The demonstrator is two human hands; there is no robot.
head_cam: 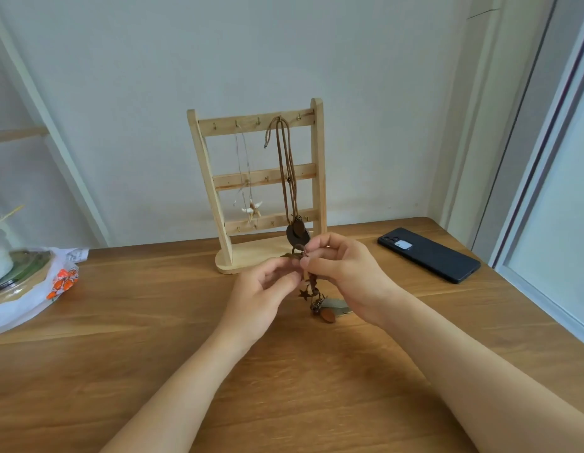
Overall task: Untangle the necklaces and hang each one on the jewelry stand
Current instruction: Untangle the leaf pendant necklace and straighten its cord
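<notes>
Fingers pinch brown star-charm necklace.

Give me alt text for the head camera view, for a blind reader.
A person's left hand and right hand pinch a brown charm necklace over a wooden table, in front of a wooden jewelry stand. A thin starfish necklace and a brown cord necklace hang from its top bar. A black phone lies at right, a plastic bag at left.
</notes>
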